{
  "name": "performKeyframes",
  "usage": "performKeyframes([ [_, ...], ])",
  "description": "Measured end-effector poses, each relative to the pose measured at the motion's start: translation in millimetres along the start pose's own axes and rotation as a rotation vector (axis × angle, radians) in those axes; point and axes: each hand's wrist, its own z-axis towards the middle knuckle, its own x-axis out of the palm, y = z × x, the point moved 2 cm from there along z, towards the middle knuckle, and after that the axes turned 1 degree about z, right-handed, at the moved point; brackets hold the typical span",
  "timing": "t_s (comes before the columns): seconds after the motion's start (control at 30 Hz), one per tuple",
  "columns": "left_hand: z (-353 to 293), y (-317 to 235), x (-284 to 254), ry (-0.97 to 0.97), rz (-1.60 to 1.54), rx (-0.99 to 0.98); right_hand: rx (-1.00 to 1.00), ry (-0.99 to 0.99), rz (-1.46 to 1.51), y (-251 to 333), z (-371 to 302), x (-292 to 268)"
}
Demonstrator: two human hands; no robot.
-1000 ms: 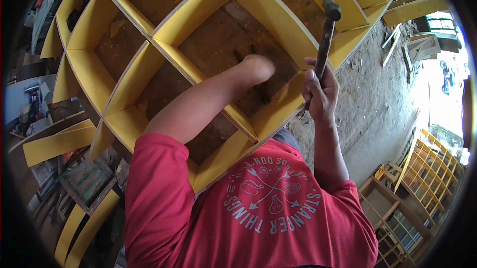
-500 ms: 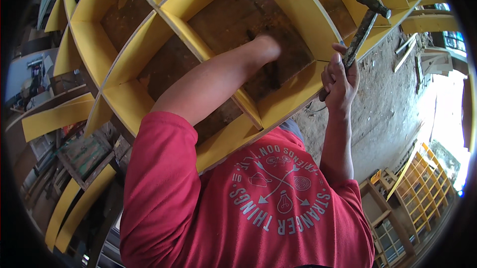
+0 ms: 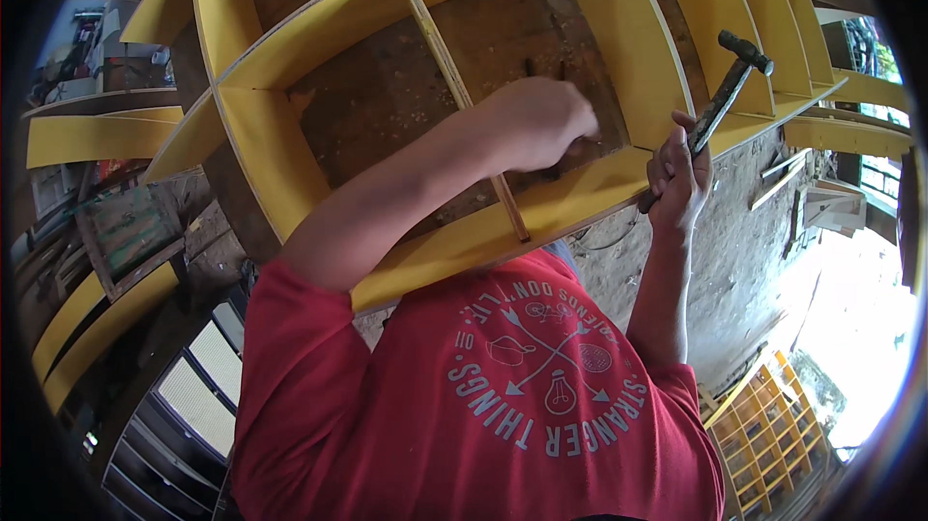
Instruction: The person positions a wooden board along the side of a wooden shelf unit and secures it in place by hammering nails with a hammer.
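My right hand (image 3: 680, 183) grips a hammer (image 3: 717, 113) by its worn handle, with the dark metal head pointing up and away. The hand is beside the near right edge of a large yellow wooden frame (image 3: 619, 23) divided by crossing panels. Over a compartment of that frame is my left hand (image 3: 551, 122), its fingers curled inward. What those fingers hold, if anything, is hidden. Close by, a yellow divider (image 3: 440, 43) with a bare wood edge passes beneath my left wrist. Thin dark shapes on the brown compartment floor (image 3: 358, 115) are partly covered by the hand.
A rough grey floor (image 3: 735, 221) lies to the right, with wood offcuts (image 3: 826, 207) on it. At the lower right stands a yellow lattice (image 3: 773, 434). Curved yellow strips (image 3: 106, 328) and a worn wooden frame (image 3: 130, 236) are at the left.
My left hand has come up out of the deeper part of the compartment and moved right, fingers curled. My right hand still holds the hammer. The view has shifted over the frame.
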Motion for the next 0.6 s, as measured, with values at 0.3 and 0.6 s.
performKeyframes([
  [0.3, -150, -39, 29, -0.447, -0.601, -0.326, 0.029, 0.034, 0.009, 1, 0, -4],
  [0.6, -163, -59, 106, -0.658, -0.147, -0.478, -0.022, 0.070, 0.014, 1, -1, -5],
])
